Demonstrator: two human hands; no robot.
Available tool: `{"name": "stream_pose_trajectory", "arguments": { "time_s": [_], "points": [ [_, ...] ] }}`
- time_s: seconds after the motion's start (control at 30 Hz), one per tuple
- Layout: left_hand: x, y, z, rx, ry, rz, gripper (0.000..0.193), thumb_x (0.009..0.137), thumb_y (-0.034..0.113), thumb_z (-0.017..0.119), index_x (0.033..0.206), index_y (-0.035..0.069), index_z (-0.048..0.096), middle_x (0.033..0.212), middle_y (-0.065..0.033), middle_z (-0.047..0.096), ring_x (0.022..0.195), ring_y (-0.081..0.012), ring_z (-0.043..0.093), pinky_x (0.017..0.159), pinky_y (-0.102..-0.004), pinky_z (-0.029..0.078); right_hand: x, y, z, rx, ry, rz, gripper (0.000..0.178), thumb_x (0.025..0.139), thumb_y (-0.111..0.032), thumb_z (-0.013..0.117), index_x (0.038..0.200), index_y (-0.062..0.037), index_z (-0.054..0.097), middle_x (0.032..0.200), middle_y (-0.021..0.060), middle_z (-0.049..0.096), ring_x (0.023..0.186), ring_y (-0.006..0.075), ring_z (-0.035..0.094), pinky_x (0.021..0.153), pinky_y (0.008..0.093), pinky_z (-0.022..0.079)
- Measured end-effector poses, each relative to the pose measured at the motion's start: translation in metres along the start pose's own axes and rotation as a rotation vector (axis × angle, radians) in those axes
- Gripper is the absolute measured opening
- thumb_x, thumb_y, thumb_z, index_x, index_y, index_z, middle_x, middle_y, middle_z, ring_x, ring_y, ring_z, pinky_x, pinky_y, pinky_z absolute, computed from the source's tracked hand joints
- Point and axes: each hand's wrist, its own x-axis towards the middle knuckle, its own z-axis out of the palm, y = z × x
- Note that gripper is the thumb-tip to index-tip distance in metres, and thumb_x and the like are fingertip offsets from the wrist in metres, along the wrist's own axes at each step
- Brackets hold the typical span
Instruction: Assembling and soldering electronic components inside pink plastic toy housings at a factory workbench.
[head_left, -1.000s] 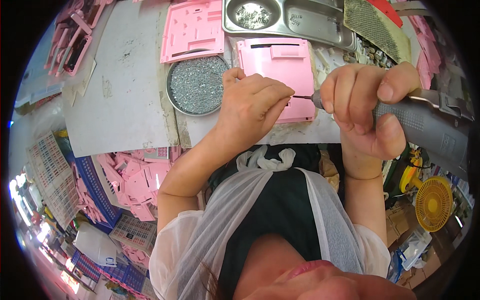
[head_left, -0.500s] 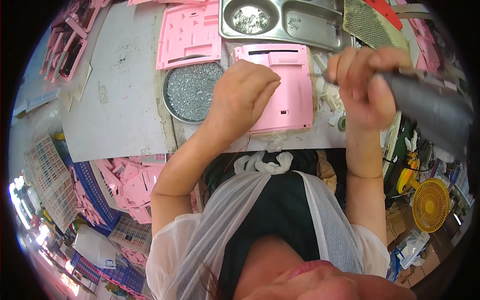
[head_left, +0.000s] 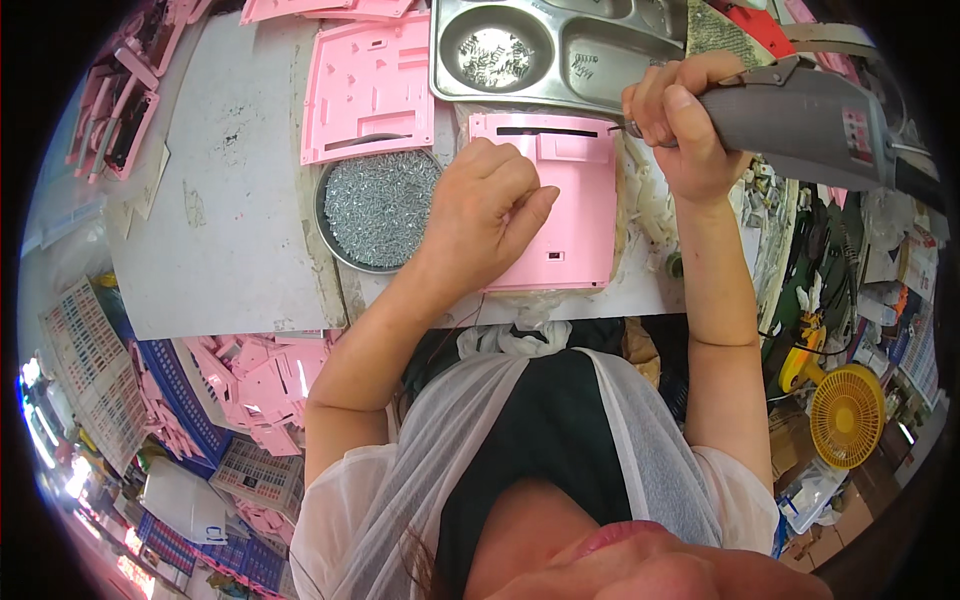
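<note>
A pink plastic panel [head_left: 575, 225], with a dark slot along its far side, lies on the table in front of me. My left hand [head_left: 482, 215] rests over its left part, fingers curled in and thumb against them; whatever they may pinch is hidden. In my right hand [head_left: 690, 130] is a dark grey electric screwdriver [head_left: 800, 125], held sideways with its body out to the right. Its bit points at the panel's far right corner; whether it touches is unclear. Beside my left wrist stands a round metal bowl [head_left: 322, 222] full of small silvery screws [head_left: 380, 205].
A steel compartment tray [head_left: 555, 55] with small metal parts stands beyond the panel. Another pink panel [head_left: 365, 95] overlaps the bowl's far rim. Pink parts [head_left: 260, 385] are heaped below the table's left edge. A yellow fan [head_left: 847, 415] is at the lower right.
My right hand has moved left and away from me with the screwdriver, bringing its bit to the panel's far corner. The table scene sits slightly lower in view. My left hand stays over the panel.
</note>
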Motion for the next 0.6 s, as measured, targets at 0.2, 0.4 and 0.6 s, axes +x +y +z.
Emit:
{"name": "stream_pose_trajectory", "arguments": {
  "time_s": [0.2, 0.4, 0.6],
  "points": [
    [-0.005, 0.002, 0.0, -0.025, 0.041, 0.01, 0.013, 0.08, 0.001, 0.074, 0.087, 0.004, 0.063, 0.084, -0.0073, 0.065, 0.078, -0.0268, 0.059, 0.071, -0.0367, 0.047, 0.006, -0.017, 0.014, -0.026, 0.045, 0.022, 0.012, 0.095, -0.012, 0.054, 0.106, -0.0074, 0.052, 0.061, 0.0003, 0.041, 0.056, 0.0126, 0.04, 0.058, 0.0336, 0.041],
    [-0.008, 0.003, 0.006, -0.03, 0.16, 0.039, 0.017, 0.078, 0.002, 0.076, 0.093, 0.005, 0.07, 0.088, -0.009, 0.069, 0.08, -0.0278, 0.064, 0.071, -0.0376, 0.051, 0.01, -0.056, 0.052, 0.208, -0.214, -0.022, 0.026, 0.095, -0.025, 0.056, 0.117, -0.0116, 0.052, 0.06, -0.0038, 0.044, 0.054, 0.0114, 0.042, 0.062, 0.0326, 0.043],
    [-0.015, 0.0, 0.001, -0.03, 0.219, 0.045, 0.02, 0.075, -0.003, 0.077, 0.091, 0.006, 0.071, 0.084, -0.008, 0.071, 0.076, -0.0253, 0.065, 0.066, -0.0345, 0.051, 0.005, -0.047, 0.074, 0.169, -0.226, 0.059, 0.024, 0.096, -0.026, 0.057, 0.115, -0.0126, 0.049, 0.061, -0.0025, 0.045, 0.054, 0.0121, 0.043, 0.063, 0.0326, 0.044]
  ]
}}
